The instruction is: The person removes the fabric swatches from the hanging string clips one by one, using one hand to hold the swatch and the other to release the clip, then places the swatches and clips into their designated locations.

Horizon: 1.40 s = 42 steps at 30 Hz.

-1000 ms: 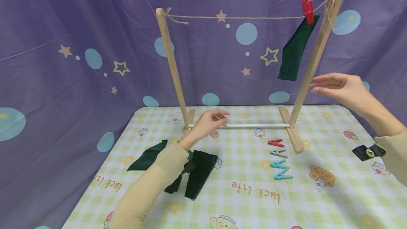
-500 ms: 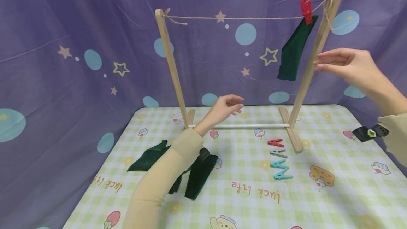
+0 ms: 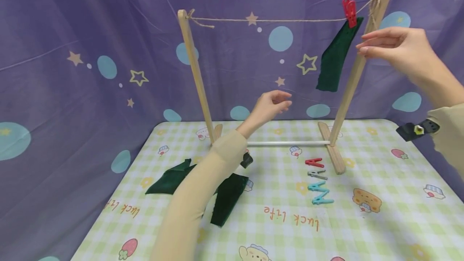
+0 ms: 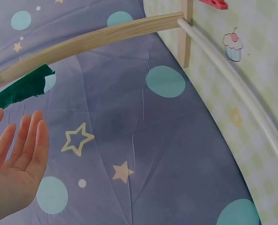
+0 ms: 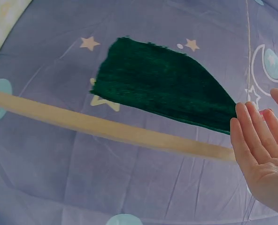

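A dark green piece of cloth [image 3: 334, 61] hangs by one corner from a string line [image 3: 268, 20], held by a red clothespin [image 3: 350, 12]. My right hand [image 3: 402, 45] is raised beside the right wooden post [image 3: 357, 71], its fingertips overlapping the post in the head view and nothing in its grasp. In the right wrist view the green cloth [image 5: 162, 84] spreads just beyond the fingers. My left hand [image 3: 272, 106] hovers in mid-air below the line, fingers loosely bent and holding nothing. The left wrist view shows the cloth's lower end [image 4: 24, 89] past that hand.
More green cloth pieces [image 3: 229, 198] lie on the checked tablecloth [image 3: 282, 237] at left, partly behind the left sleeve. Right of centre, a red clothespin [image 3: 314, 162], a grey one [image 3: 317, 175] and blue ones [image 3: 320, 198] lie in a column. A white rod [image 3: 290, 143] joins the posts' feet.
Both hands have risen. My left hand has also moved right and away from the table, while my right hand has climbed along the right post toward the clothespin. The hanging cloth stays put.
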### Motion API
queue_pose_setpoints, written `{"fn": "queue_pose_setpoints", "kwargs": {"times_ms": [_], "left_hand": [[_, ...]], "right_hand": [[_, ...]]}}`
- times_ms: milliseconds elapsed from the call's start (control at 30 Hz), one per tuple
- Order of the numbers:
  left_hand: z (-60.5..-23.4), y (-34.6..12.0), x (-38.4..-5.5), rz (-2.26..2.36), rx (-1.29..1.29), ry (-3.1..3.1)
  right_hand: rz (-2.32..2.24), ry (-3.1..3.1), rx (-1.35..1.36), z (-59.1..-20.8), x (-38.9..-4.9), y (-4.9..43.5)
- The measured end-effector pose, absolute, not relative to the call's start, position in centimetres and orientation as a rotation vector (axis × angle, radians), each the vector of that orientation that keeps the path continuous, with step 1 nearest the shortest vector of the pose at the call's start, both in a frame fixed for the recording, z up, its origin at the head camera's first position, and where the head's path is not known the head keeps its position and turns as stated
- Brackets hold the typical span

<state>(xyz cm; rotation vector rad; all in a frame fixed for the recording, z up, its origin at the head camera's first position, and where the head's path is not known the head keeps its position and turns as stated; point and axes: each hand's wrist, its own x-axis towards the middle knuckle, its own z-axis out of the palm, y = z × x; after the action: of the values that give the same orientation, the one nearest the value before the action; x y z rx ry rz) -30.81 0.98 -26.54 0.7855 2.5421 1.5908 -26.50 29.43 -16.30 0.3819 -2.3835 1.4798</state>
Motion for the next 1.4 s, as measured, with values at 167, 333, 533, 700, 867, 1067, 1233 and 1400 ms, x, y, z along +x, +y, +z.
{"fn": "queue_pose_setpoints", "kwargs": {"times_ms": [167,333,533,700,867,1067,1233,1400], "left_hand": [[-26.0,2.4,-31.3,1.593,0.818,2.554],[-25.7,3.5,-31.7,1.659,0.834,2.526],[-25.6,4.7,-32.0,1.751,0.822,2.496],[-25.4,5.7,-32.4,1.746,0.818,2.514],[-25.6,6.7,-32.8,1.814,0.820,2.498],[-26.0,7.5,-33.1,1.898,0.792,2.453],[-26.3,8.0,-33.3,1.918,0.766,2.383],[-26.6,8.6,-33.5,1.966,0.756,2.321]], "right_hand": [[1.485,-2.319,0.404,-15.1,-26.9,29.0],[1.532,-2.226,0.433,-14.2,-27.4,28.8],[1.708,-2.028,0.472,-13.4,-27.9,28.7],[1.764,-1.939,0.463,-12.8,-28.2,28.5],[1.716,-1.964,0.439,-12.3,-28.4,28.0],[1.700,-1.982,0.435,-11.7,-28.7,27.5],[1.655,-2.049,0.404,-11.7,-29.1,27.3],[1.503,-2.195,0.324,-11.7,-29.1,27.2]]}}
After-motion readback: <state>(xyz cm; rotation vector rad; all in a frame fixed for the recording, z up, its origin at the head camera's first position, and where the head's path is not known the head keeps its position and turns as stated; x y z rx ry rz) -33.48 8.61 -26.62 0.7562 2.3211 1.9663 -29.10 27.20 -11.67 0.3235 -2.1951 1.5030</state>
